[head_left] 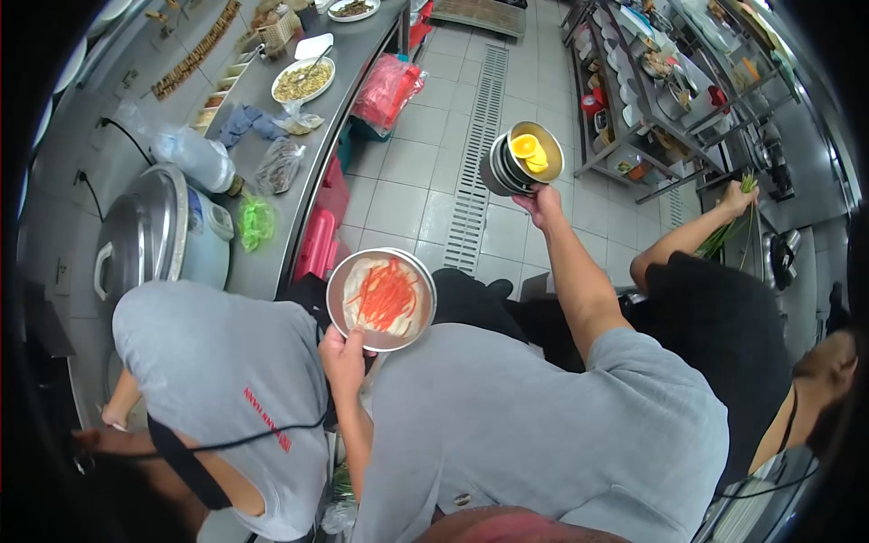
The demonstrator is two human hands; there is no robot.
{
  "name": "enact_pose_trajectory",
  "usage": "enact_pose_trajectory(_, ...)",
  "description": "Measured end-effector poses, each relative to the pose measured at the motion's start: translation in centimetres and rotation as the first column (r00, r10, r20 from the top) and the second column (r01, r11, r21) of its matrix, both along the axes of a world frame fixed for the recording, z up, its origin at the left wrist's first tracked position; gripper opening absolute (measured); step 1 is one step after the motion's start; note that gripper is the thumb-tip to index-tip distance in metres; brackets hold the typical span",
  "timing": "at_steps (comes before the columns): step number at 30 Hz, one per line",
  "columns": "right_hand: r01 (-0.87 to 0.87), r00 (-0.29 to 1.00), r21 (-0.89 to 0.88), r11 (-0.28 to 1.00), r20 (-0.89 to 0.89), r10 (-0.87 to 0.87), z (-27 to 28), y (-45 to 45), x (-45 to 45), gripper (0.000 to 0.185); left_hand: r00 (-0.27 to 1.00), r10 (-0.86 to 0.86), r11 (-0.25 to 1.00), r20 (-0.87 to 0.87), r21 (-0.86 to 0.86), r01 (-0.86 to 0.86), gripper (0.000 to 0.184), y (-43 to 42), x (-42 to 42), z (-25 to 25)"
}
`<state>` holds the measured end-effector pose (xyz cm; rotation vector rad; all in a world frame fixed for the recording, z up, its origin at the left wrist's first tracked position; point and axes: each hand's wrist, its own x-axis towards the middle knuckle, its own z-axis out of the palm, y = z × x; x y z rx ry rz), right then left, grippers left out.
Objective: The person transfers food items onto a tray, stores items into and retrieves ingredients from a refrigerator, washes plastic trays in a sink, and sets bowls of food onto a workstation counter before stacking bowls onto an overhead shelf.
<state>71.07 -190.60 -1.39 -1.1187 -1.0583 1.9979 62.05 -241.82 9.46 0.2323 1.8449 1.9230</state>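
Note:
My left hand grips the near rim of a round metal bowl. In that bowl shredded carrot lies on something pale and creamy. Out ahead on the right, my right hand is closed on a stack of nested bowls, tipped to one side. The top metal bowl holds yellow-orange pieces that look like cut citrus fruit. Both hands are raised above the floor, the left one close to my chest. Fingers under the bowls are hidden.
A steel counter on the left carries an oval dish, bags and a large lidded pot. One person in grey stands close left. A person in black at right holds green stalks. Shelves stand ahead right.

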Motion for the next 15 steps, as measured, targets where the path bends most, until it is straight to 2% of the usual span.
enact_pose_trajectory(5,0.048,0.999,-0.024,0.999,-0.022,-0.048,0.4,5.9,0.6,0.027,0.997,0.080,0.992,0.017,-0.096,-0.078,0.022,3.5,-4.2,-1.0)
enact_pose_trajectory(8,0.104,0.994,-0.061,0.993,-0.016,-0.105,-0.7,11.1,0.2,0.024,0.988,0.150,0.984,0.037,-0.099,-0.145,0.024,8.4,-7.4,-0.3)
enact_pose_trajectory(10,0.150,0.988,-0.078,0.986,-0.026,-0.153,-2.3,14.7,0.2,0.023,0.995,0.099,0.991,0.014,-0.088,-0.097,0.026,12.4,-10.1,-0.1)
enact_pose_trajectory(12,0.213,0.976,-0.120,0.970,0.070,-0.205,-3.4,18.3,1.5,0.025,0.997,0.074,0.987,-0.026,-0.143,-0.077,0.028,17.8,-11.4,1.1)
enact_pose_trajectory(14,0.303,0.952,-0.114,0.946,0.078,-0.296,-3.4,19.3,2.8,0.029,1.000,0.022,0.997,0.010,-0.078,-0.021,0.030,22.9,-14.4,0.7)
enact_pose_trajectory(15,0.301,0.953,-0.094,0.949,0.073,-0.295,-3.1,20.1,3.9,0.030,0.997,-0.035,0.997,-0.068,-0.065,0.030,0.030,25.7,-16.1,0.1)
